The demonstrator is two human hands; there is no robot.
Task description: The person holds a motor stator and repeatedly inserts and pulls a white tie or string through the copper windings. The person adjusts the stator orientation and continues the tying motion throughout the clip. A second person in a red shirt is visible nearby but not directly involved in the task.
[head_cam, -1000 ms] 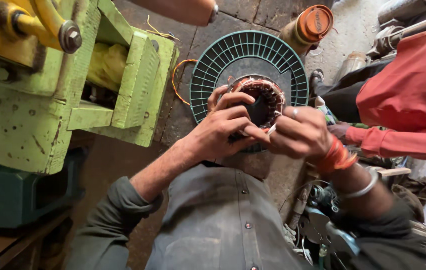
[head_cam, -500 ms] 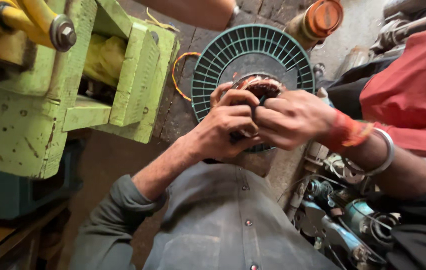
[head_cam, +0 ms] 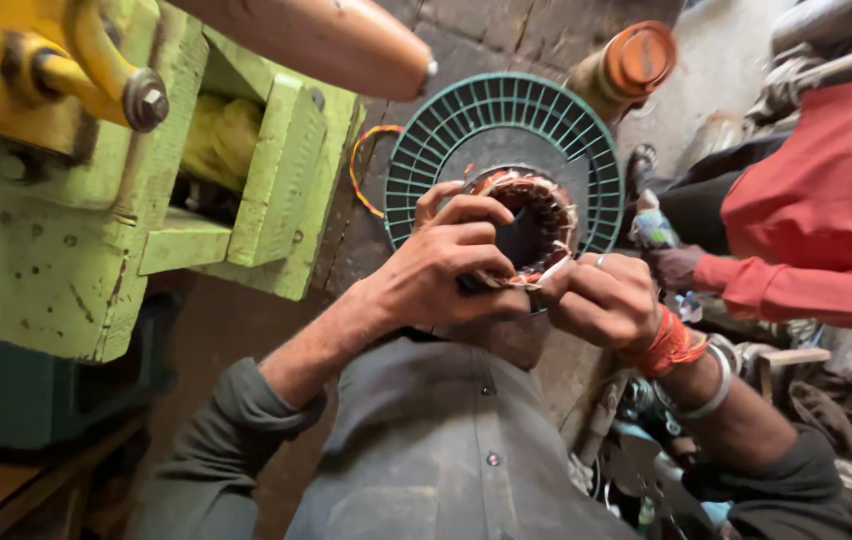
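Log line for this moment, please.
left hand: grips stator | right hand: pinches its winding edge | under it: green fan guard

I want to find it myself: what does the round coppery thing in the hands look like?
Find the big teal slotted disc on the floor. In front of it, the left hand and right hand hold a wound ring. Only it has copper coils around a dark hole.
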